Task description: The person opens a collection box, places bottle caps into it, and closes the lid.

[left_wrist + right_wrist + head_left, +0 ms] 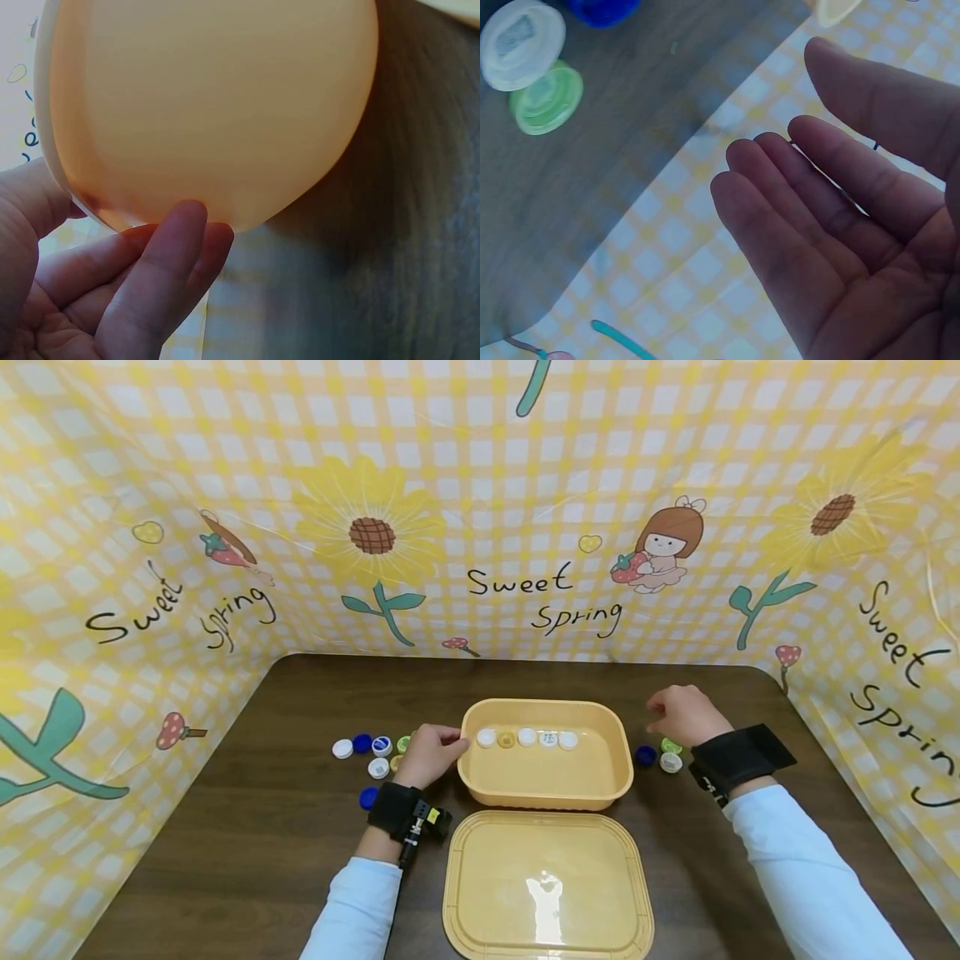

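Observation:
My left hand [427,756] pinches the left end of a yellow plastic box [543,781]; in the left wrist view its fingers [161,262] lie against the outer wall and the thumb is at the rim. Inside the box, several bottle caps form a row, including a yellow cap [506,739] and a white cap [567,740]. My right hand [687,714] hovers right of the box, fingers loosely bent, holding nothing. Close by it on the table are a blue cap [645,756], a green cap [671,746] and a white cap [671,763].
A yellow lid [547,877] lies flat in front of the box. Left of the box are several loose caps, among them a white cap [342,748] and a blue cap [368,797], some partly behind my left hand. A checked cloth [480,510] walls the dark wooden table [225,860].

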Demonstrator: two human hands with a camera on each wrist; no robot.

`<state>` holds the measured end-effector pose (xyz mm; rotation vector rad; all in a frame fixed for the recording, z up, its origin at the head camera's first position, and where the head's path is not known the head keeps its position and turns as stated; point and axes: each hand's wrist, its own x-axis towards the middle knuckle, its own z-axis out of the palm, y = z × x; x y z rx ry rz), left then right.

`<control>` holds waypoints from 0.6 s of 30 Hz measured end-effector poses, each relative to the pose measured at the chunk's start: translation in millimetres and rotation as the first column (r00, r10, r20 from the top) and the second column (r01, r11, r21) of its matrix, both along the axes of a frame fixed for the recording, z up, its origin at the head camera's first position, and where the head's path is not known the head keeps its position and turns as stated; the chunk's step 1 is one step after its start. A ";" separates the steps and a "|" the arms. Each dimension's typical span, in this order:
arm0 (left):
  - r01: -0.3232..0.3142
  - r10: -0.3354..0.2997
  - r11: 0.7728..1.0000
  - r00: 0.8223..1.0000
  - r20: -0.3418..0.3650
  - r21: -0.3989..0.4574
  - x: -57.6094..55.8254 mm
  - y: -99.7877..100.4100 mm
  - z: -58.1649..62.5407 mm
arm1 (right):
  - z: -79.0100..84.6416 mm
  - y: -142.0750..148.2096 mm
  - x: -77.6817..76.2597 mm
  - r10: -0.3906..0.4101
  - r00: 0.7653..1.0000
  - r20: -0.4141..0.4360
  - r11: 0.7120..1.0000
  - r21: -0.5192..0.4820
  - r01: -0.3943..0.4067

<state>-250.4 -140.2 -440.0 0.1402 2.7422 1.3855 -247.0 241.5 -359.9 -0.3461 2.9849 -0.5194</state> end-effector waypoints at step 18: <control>-0.007 0.007 1.000 1.000 0.000 -0.011 -1.3 -0.2 -1.4 | -26.8 23.8 18.6 -0.044 0.997 0.063 0.999 -0.012 0.045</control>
